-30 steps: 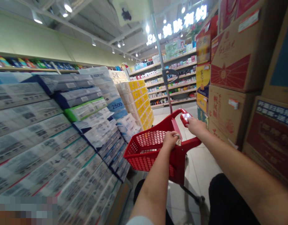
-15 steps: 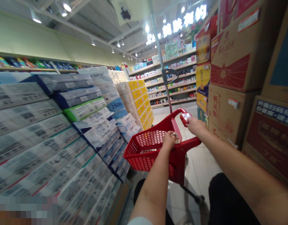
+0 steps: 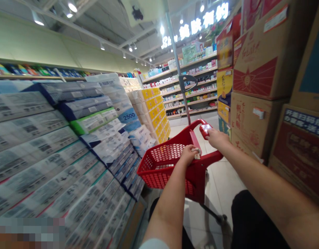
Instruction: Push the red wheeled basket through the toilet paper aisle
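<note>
A red plastic shopping cart [image 3: 162, 166] stands in the aisle in front of me, its mesh basket holding nothing that I can see. My left hand [image 3: 188, 154] is closed on the near rim of the cart, with a small pale crumpled thing [image 3: 197, 154] tucked in its fingers. My right hand [image 3: 216, 138] is closed on the cart's red handle [image 3: 205, 130] further right. Both forearms reach forward from the bottom of the view.
Stacked packs of tissue paper [image 3: 58, 145] fill the shelves on the left, with yellow packs [image 3: 156, 110] further down. Tall stacks of cardboard boxes [image 3: 263, 79] stand close on the right. A metal pole [image 3: 179, 69] rises beyond the cart. Pale floor tiles [image 3: 219, 186] run ahead to far shelves [image 3: 193, 90].
Hardly anything has changed: both hands keep their grip on the cart, and the view has tipped up very slightly.
</note>
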`<control>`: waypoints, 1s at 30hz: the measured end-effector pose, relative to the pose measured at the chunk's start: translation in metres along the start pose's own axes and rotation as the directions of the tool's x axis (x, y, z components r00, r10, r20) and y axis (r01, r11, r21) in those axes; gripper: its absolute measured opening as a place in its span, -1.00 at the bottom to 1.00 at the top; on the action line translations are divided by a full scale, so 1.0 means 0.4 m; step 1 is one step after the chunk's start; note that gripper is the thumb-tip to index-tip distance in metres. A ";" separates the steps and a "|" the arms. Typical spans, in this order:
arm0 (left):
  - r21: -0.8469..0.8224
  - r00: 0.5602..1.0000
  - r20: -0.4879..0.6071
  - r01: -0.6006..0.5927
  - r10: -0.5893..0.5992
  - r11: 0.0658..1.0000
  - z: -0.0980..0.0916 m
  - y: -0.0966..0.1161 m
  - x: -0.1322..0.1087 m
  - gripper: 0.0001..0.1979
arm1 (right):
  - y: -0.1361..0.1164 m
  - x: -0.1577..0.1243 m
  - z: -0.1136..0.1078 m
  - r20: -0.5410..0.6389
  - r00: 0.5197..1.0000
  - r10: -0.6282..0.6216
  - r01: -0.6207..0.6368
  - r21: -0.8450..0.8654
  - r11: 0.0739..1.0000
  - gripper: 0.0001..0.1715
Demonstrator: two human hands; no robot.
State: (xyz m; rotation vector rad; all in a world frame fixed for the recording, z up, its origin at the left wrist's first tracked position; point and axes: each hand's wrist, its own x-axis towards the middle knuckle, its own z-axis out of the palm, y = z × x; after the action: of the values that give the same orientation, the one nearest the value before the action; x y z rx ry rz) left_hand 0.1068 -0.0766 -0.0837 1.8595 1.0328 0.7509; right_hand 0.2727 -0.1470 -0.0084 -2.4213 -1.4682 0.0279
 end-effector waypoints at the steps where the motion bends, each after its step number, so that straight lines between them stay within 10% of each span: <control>1: -0.007 0.999 0.039 -0.010 0.010 1.000 0.000 0.001 -0.001 -0.81 | 0.000 0.001 0.001 0.000 1.000 -0.001 0.001 0.000 1.000 -0.57; 7: 0.246 0.987 -0.157 0.057 -0.018 0.967 -0.005 0.010 -0.005 -0.84 | -0.001 -0.001 0.002 -0.010 1.000 -0.009 0.010 0.006 1.000 -0.58; 12: 0.153 0.999 0.039 -0.026 0.020 0.988 -0.005 0.012 -0.006 -0.81 | -0.006 -0.009 -0.004 -0.012 1.000 -0.007 0.007 0.002 1.000 -0.59; 17: 0.239 0.979 -0.198 0.095 -0.048 0.966 -0.005 0.010 -0.002 -0.84 | -0.008 -0.009 -0.008 -0.012 1.000 -0.010 0.010 -0.001 1.000 -0.60; 22: 0.145 0.999 0.006 -0.043 0.042 0.989 -0.007 0.008 -0.003 -0.87 | -0.004 0.000 0.001 -0.017 1.000 -0.013 0.013 0.002 1.000 -0.61; 30: 0.344 0.983 -0.176 0.003 0.061 0.939 -0.006 0.010 -0.001 -0.87 | -0.001 0.008 0.007 -0.020 1.000 -0.019 0.019 -0.002 1.000 -0.61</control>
State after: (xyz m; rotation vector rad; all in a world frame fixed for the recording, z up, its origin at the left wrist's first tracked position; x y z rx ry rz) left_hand 0.1060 -0.0771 -0.0790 2.1345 1.3253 0.8123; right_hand 0.2736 -0.1432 -0.0105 -2.4021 -1.4829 -0.0025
